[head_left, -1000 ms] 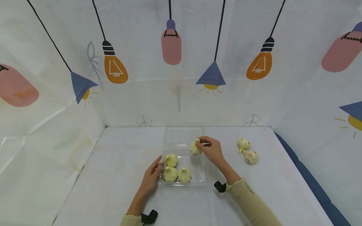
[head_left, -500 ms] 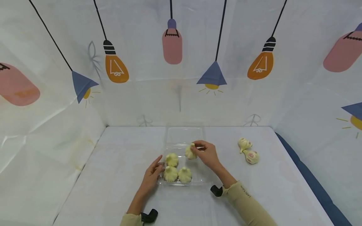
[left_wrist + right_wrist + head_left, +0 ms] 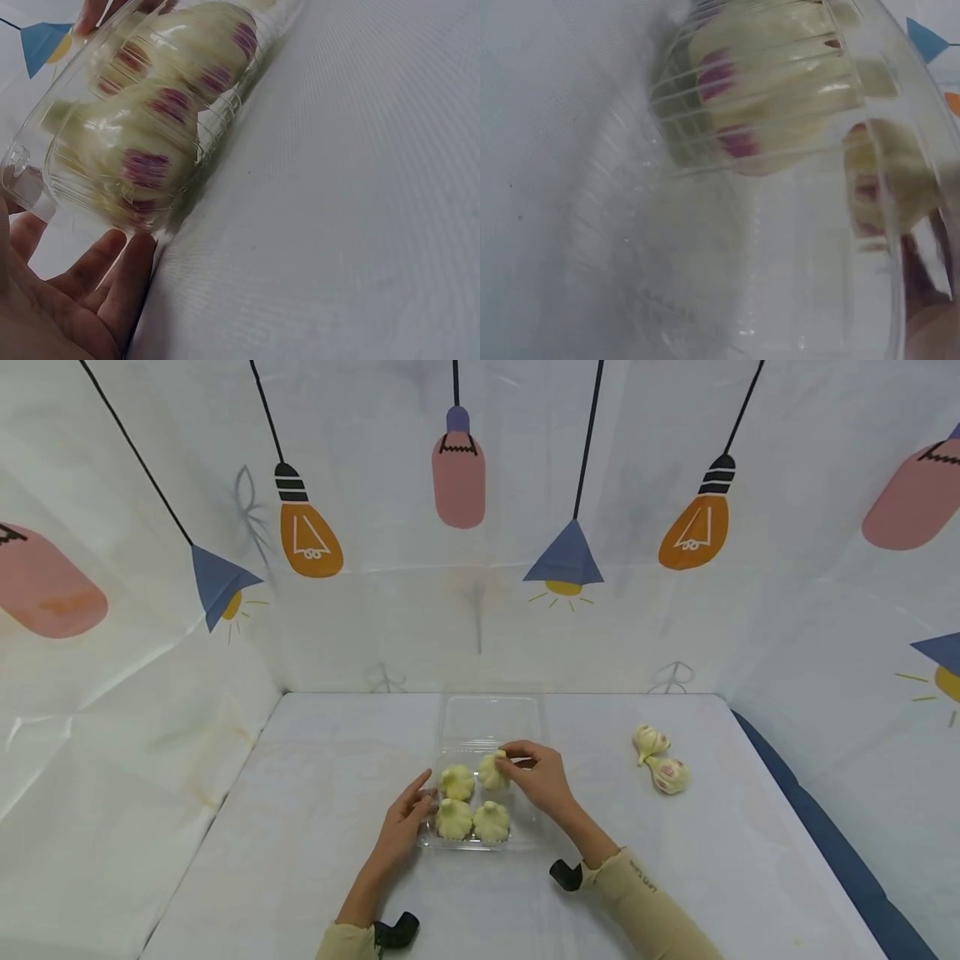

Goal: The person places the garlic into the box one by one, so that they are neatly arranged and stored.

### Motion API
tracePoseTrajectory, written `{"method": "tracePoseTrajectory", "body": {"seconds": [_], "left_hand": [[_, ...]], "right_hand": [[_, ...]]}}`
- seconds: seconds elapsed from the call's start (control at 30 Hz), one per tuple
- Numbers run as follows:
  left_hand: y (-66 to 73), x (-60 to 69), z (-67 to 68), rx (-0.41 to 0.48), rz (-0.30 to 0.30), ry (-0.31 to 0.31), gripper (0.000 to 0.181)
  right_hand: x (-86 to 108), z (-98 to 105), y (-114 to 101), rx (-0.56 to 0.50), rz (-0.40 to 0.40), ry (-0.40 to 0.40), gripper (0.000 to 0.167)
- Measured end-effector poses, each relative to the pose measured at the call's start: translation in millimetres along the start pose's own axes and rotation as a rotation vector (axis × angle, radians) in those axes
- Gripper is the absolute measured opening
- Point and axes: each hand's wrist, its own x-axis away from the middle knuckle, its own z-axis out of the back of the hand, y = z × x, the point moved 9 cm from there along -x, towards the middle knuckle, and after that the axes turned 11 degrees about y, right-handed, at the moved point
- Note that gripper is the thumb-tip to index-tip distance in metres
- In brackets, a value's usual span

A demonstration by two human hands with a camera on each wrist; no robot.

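A clear plastic clamshell box (image 3: 527, 828) lies with its lid (image 3: 491, 717) folded back. Three pale garlic bulbs sit inside: one (image 3: 456, 782) at the back left, one (image 3: 453, 819) at the front left and one (image 3: 492, 822) at the front, to its right. My right hand (image 3: 546, 783) pinches a fourth garlic bulb (image 3: 492, 772) by its stem, over the back of the box beside the back-left bulb. In the right wrist view this bulb (image 3: 892, 180) shows through the clear wall. My left hand (image 3: 399, 833) touches the box's left side with fairly straight fingers (image 3: 131, 281).
Two more garlic bulbs (image 3: 651, 740) (image 3: 668, 775) lie together on the white table (image 3: 315, 777), to the right of the box. A white backdrop (image 3: 375, 627) with printed lamps rises behind the table and at its sides.
My right hand has carried its garlic bulb left and toward me, from the box's back right to beside the back-left bulb. My left hand has stayed at the box's side.
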Motion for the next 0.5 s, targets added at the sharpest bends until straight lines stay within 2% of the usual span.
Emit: {"method": "tracePoseTrajectory", "body": {"seconds": [0.1, 0.17, 0.4, 0.5], "left_hand": [[-12.1, -2.5, 0.2, -0.017, 0.010, 0.018, 0.046], [-15.5, -3.0, 0.2, -0.023, 0.006, 0.026, 0.046], [-15.8, -3.4, 0.0, -0.024, -0.018, 0.036, 0.046], [-14.4, -2.9, 0.0, -0.019, -0.021, 0.037, 0.046]], "right_hand": [[2.9, -2, -4, 0.000, -0.010, -0.005, 0.015], [4.3, -2, -5, 0.006, -0.011, -0.005, 0.016], [5.9, -3, 0, 0.002, 0.006, 0.001, 0.016], [3.8, -7, 19, 0.001, 0.014, 0.006, 0.015]]}}
